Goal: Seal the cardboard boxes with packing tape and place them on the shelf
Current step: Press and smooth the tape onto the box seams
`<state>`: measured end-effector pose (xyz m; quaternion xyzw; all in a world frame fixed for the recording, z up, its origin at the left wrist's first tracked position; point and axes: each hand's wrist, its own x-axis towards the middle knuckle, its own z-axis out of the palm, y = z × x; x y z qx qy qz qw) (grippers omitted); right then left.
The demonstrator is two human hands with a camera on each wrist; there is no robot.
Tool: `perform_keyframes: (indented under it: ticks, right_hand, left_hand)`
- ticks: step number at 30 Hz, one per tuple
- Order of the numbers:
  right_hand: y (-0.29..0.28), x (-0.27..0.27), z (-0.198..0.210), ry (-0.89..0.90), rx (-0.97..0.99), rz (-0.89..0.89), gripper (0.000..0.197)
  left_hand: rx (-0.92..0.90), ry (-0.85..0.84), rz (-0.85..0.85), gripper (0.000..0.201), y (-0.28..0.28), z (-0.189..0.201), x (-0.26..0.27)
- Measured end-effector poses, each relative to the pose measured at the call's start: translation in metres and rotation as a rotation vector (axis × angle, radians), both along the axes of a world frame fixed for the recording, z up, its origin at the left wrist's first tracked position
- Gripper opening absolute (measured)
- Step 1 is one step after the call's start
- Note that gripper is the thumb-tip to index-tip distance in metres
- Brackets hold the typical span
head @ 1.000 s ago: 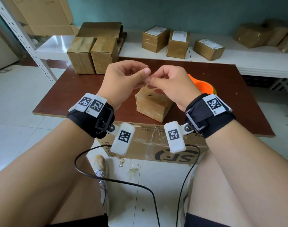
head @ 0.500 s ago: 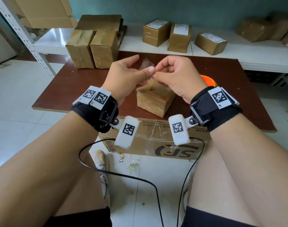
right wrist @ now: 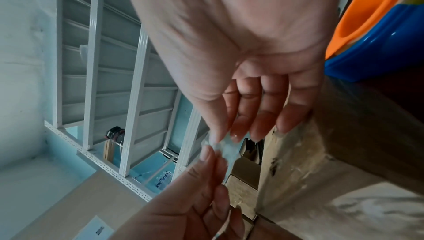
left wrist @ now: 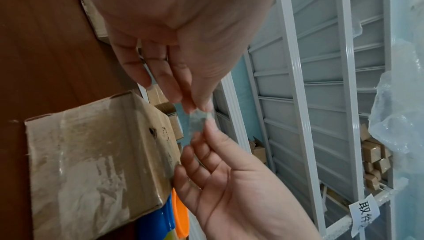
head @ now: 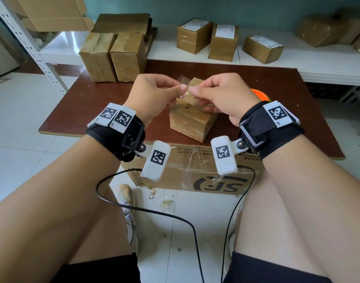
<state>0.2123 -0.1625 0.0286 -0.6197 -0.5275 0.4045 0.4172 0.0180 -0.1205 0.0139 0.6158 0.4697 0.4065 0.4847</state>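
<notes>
The fingers and thumb of the left hand are pinched on one end of a small, crumpled scrap of clear packing tape, whose other end is pinched between the thumb and forefinger of the right hand. The scrap is held in the air above a small brown cardboard box, tape-covered and set near the front edge of the dark reddish-brown wooden table. Two taller taped cardboard boxes are stood side by side at the table's far left, and labelled boxes are seen on the white shelf behind.

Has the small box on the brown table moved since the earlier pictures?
No. The small box stands in the same spot near the brown table's front edge, with the same corner toward the camera. Only the camera shifted.
</notes>
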Motion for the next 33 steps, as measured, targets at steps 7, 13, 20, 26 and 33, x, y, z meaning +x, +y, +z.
perform_keyframes:
  ticks: [7, 13, 20, 26, 33]
  right_hand:
    - [0.006, -0.001, -0.006, -0.105, 0.027, -0.06, 0.023]
    - [0.013, -0.001, -0.011, -0.223, 0.064, -0.067, 0.022]
    - [0.014, -0.003, -0.009, -0.285, 0.033, -0.075, 0.03]
    - [0.012, -0.004, -0.007, -0.416, -0.016, -0.09, 0.034]
    - [0.016, -0.006, -0.011, -0.489, -0.01, -0.18, 0.036]
  left_hand:
    - [-0.036, 0.05, 0.036, 0.018, 0.002, -0.003, 0.001]
    - [-0.064, 0.135, 0.09, 0.026, 0.006, -0.005, -0.001]
    - [-0.112, 0.223, 0.149, 0.032, 0.006, -0.005, 0.003]
    - [-0.114, 0.282, 0.138, 0.026, 0.003, -0.007, 0.005]
    - [-0.122, 0.357, 0.124, 0.028, 0.0, -0.004, 0.008]
